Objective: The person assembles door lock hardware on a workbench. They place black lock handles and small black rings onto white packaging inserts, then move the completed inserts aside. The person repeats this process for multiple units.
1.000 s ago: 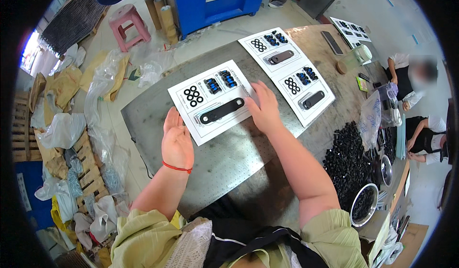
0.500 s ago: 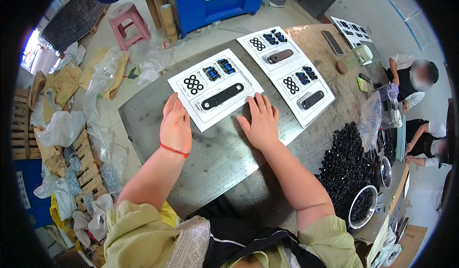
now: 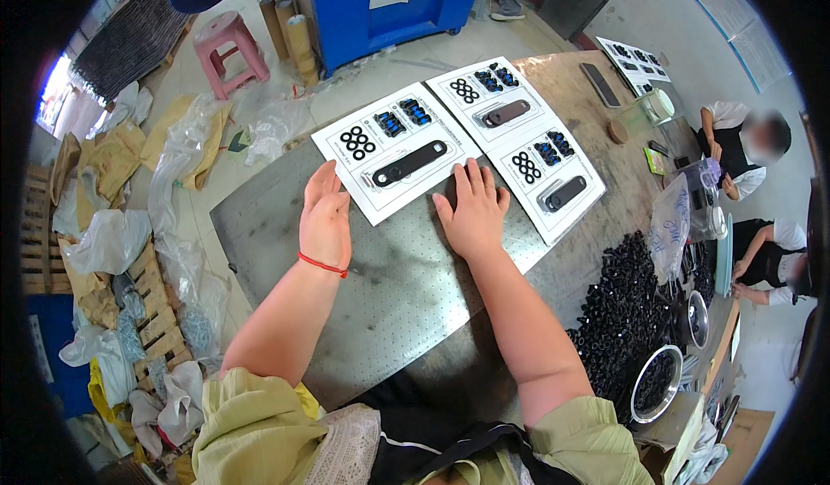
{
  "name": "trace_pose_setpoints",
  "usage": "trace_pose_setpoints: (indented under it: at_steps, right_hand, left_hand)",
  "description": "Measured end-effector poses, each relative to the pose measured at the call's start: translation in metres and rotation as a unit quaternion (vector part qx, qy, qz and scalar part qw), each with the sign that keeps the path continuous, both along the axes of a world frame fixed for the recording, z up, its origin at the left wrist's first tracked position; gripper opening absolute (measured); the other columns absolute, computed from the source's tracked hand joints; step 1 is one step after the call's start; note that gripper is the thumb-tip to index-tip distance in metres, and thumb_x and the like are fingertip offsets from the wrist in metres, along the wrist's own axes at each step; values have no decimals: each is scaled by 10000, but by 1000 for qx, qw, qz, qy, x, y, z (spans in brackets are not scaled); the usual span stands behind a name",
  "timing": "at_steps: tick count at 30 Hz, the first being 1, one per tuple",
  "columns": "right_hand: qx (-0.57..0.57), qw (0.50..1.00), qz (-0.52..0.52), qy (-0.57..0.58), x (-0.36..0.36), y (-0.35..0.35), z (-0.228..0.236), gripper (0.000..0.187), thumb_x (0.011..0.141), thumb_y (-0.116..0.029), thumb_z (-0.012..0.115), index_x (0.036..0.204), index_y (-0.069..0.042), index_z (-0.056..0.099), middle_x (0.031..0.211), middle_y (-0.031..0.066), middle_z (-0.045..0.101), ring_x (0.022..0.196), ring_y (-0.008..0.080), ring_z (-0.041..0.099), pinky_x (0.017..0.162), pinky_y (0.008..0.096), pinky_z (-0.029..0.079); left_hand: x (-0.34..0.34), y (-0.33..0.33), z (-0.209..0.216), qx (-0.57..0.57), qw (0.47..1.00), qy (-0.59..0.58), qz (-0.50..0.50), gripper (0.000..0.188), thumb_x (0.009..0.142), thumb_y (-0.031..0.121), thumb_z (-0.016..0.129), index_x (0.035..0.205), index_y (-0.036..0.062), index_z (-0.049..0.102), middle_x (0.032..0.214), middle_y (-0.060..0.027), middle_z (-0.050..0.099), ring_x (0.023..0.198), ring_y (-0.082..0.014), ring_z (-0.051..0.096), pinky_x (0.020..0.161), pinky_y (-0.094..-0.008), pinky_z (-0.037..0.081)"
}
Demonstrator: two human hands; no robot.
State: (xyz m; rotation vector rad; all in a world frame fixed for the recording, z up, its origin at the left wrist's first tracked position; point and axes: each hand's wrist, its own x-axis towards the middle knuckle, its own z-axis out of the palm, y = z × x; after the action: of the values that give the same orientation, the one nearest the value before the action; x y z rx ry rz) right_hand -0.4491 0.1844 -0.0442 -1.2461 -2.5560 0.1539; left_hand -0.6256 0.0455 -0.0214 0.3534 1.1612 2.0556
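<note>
A white printed card [image 3: 354,181] lies on the metal sheet, carrying a long black bar-shaped part, black rings and blue-and-black small parts. Its right edge meets two similar cards, a far one [image 3: 458,113] and a near one [image 3: 532,200]. My left hand [image 3: 327,230] is on edge beside the card's left side, its fingers stretched out and close together. Along the card's near right side lies my right hand [image 3: 475,213], palm down, with fingers apart and tips by the card's corner. Neither hand grips anything.
Right of my right arm sits a heap of small black parts [image 3: 609,321], with a metal bowl [image 3: 638,411] beside it. A phone [image 3: 600,86] and a jar [image 3: 644,113] stand farther off. Two people sit at the right. A pink stool [image 3: 229,44] is beyond the table.
The card has slid right and slightly away, closing the gap to the neighbouring cards. My left hand has followed it rightward; my right hand has shifted only slightly.
</note>
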Motion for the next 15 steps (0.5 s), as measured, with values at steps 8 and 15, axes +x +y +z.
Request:
trace_pose_setpoints:
  at_steps: [8,15]
  right_hand:
    - [3,1000,-26,-1,-1,-2,2,612,923,-466,550,1408,-103,466,1528,132,385,1408,362,339,1102,600,222]
    - [-5,1000,-30,-7,0,1,3,620,926,-467,545,1418,-102,449,1535,131,374,1413,361,329,1108,594,219]
  left_hand:
    - [-4,0,-4,12,1000,15,-23,618,865,70,443,1471,33,330,1533,-105,353,1432,-229,288,1181,-385,159]
    - [-1,4,-7,15,999,35,-34,624,862,62,444,1473,20,324,1535,-115,342,1452,-232,254,1188,-392,141]
